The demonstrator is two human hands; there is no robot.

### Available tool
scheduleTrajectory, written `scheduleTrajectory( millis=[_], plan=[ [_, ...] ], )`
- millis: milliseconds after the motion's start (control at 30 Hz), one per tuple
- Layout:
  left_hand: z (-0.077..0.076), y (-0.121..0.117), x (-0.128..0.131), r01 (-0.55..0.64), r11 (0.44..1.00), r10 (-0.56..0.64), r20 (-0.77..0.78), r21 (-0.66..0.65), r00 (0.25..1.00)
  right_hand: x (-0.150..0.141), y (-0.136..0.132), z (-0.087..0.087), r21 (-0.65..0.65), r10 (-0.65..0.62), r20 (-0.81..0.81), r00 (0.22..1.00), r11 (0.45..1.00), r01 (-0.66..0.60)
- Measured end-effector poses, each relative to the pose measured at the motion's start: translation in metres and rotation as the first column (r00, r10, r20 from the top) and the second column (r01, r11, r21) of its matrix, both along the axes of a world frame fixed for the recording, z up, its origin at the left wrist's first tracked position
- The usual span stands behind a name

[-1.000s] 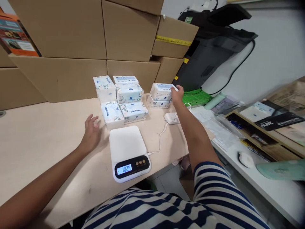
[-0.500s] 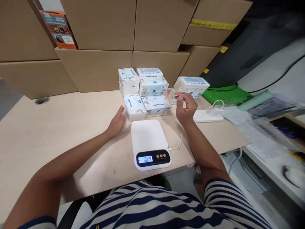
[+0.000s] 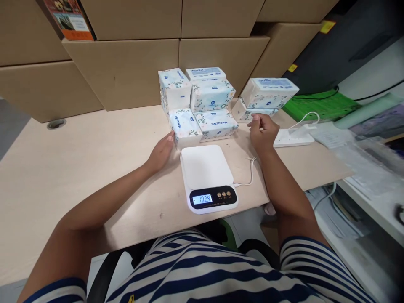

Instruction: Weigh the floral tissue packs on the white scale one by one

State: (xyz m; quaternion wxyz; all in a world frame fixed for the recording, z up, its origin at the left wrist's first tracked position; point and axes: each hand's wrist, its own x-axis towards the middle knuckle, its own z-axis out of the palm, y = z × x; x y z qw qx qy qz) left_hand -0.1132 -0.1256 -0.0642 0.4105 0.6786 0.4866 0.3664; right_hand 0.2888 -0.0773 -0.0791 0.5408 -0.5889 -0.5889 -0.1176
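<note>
My left hand lies on its edge with fingers stretched out, fingertips against the left side of the front tissue pack. Another tissue pack lies right of that one, with more packs piled behind. My right hand is held with fingers curled in toward the thumb, and nothing shows in it. It is just in front of a separate two-high stack of tissue packs. Between my forearms sits a white digital scale, its plate bare, the lit display reading 102.4.
Cardboard boxes form a wall along the back of the table. A white power strip is right of my right hand, near a green mat. A thin white cable runs from the scale's right side.
The view has shifted, so everything sits differently in it. My left fingertips have come up to the front pack. My right hand has drawn slightly back from the right stack, its fingers still curled.
</note>
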Motion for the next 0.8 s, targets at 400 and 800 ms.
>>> scheduleTrajectory(
  millis=[400, 800],
  plan=[
    [-0.003, 0.004, -0.004, -0.048, 0.999, 0.047, 0.046, 0.02, 0.998, -0.013, 0.019, -0.033, -0.35, 0.179, -0.405, 0.897, 0.876, -0.332],
    [-0.002, 0.003, -0.002, -0.099, 0.994, 0.099, 0.009, -0.049, 0.995, -0.003, -0.002, 0.005, -0.148, 0.209, -0.154, 0.966, 0.961, -0.232]
  ],
)
